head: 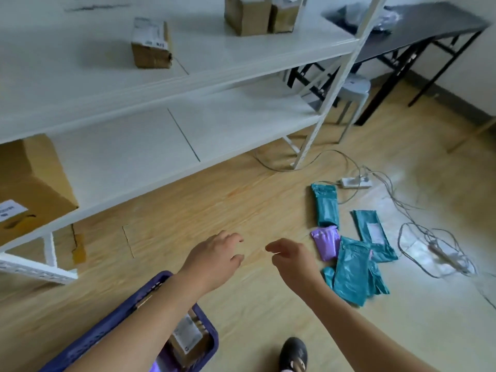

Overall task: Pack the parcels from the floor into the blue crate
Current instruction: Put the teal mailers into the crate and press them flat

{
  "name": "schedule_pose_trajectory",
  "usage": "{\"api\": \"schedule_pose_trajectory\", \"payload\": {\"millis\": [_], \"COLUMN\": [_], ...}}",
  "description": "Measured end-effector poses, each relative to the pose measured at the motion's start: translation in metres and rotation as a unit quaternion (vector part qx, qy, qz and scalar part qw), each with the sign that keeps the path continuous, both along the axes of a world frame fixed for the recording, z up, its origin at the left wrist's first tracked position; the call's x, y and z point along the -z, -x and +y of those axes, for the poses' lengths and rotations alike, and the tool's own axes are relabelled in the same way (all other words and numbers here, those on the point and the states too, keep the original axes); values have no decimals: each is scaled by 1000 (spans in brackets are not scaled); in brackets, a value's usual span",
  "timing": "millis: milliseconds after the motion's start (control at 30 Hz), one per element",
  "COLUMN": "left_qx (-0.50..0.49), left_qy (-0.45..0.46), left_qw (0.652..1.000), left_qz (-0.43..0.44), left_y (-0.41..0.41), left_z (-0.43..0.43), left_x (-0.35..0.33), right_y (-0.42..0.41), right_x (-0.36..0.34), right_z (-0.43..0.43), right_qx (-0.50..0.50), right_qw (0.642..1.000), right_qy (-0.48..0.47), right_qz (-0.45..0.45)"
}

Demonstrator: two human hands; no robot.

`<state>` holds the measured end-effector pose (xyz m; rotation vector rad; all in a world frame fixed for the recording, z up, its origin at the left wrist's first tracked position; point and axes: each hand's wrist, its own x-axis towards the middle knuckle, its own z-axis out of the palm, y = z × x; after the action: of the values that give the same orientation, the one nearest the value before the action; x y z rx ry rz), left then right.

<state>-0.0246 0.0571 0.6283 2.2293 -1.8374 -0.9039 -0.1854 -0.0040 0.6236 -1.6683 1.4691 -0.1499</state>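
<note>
**A:** Where do our parcels lie?

**B:** On the floor (214,205), to the right of both hands. A purple mailer (326,244) sits nearest. A heap of teal mailers (351,275) overlaps its near right edge, a long teal mailer (326,205) touches its far end, and a labelled teal mailer (371,232) lies further right.

**A:** And our grip?

**B:** Empty on both sides. Our left hand (214,253) and right hand (292,257) hover side by side above bare boards, with fingers loosely curled around nothing. The right hand is near the purple mailer but not touching it. The left is farther from it, beyond the right.

**A:** The blue crate (158,279)?

**B:** Near and left, under our left forearm, with a brown labelled box (188,339) already inside.

**A:** How will these mailers handle?

**B:** We judge them light and soft. They are thin, glossy plastic bags, probably slippery, and likely to flop if we lift them by a corner. We cannot see what is inside.

**A:** So where do we take hold?

**B:** Across the middle of the purple one, with the thumb on top and the fingers slid under a long edge, since it lies flat. We should expect the overlapping teal mailer to shift. We also keep clear of the cables (429,251) just right of the pile.
</note>
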Motion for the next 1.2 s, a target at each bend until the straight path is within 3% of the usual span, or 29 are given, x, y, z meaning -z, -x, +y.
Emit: {"api": "schedule_pose_trajectory", "payload": {"millis": [400,767,1200], "left_qx": [104,119,77], "left_qy": [17,-35,-110], "left_qw": [994,992,989], "left_qz": [3,16,55], "left_y": [180,386,435], "left_z": [-86,-186,-303], "left_x": [-54,-10,61], "right_y": [231,424,479], "right_x": [-38,-5,54], "right_z": [-62,-141,-258], "right_qx": [118,153,154], "right_qw": [993,987,980], "right_qy": [6,-41,-105], "right_qz": [9,17,70]}}
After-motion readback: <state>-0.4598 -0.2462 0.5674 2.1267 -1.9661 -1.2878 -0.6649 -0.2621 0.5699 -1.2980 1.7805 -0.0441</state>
